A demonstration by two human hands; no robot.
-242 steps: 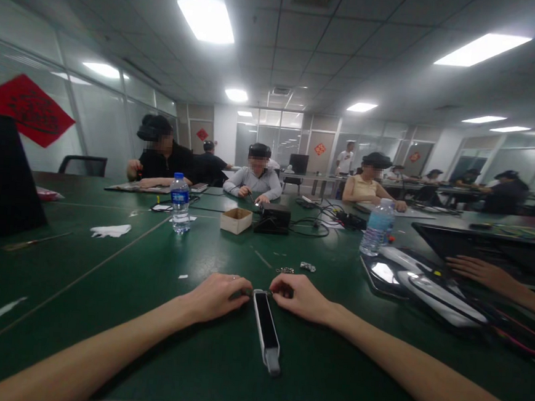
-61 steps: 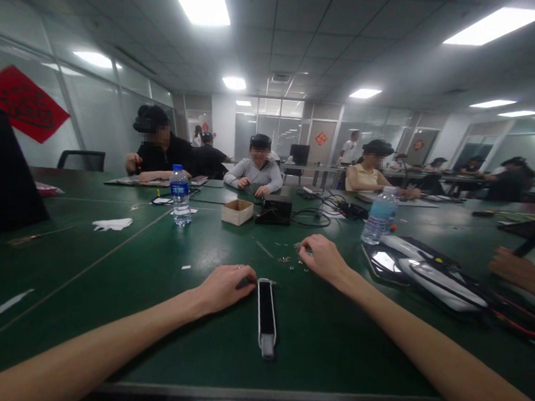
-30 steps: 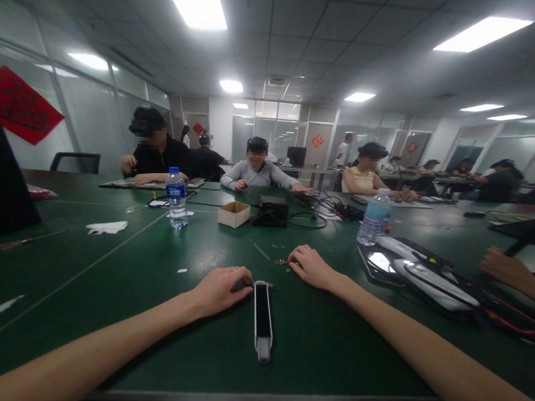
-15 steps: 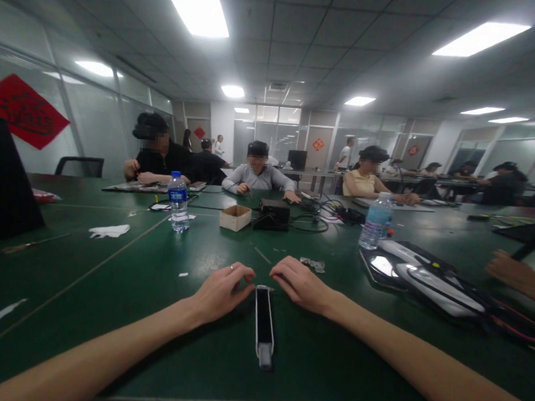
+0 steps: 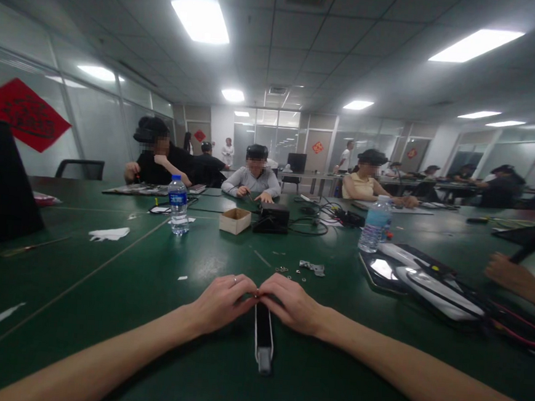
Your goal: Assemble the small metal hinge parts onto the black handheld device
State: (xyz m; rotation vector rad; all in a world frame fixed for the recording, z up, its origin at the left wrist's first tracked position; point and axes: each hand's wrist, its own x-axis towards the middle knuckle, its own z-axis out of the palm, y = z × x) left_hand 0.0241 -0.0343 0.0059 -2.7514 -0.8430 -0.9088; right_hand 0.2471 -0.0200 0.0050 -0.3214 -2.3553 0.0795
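Note:
My left hand (image 5: 228,301), with a ring on one finger, is closed with thumb and fingertips pinched together. Fingertip to fingertip against it, my right hand (image 5: 293,301) is pinched as well. A tiny thing may sit between the fingertips, but it is too small to make out. Just below the fingertips lies a narrow black strip with a pale rim and a grey end piece (image 5: 264,342); its far end is hidden by my fingers. Beyond my right hand several tiny rings (image 5: 281,269) lie loose beside a small crumpled clear packet (image 5: 312,267).
Ahead on the green table stand an open cardboard box (image 5: 235,221), a black device (image 5: 271,218) with cables and a water bottle (image 5: 177,206). Another bottle (image 5: 375,224) and white handheld tools (image 5: 440,291) are at the right, near another person's hand (image 5: 505,270). Several people sit around.
My two hands have come together, closing the gap over the strip's far end. Tiny rings beyond my right hand now show. Across the table, one person has raised a hand toward the face.

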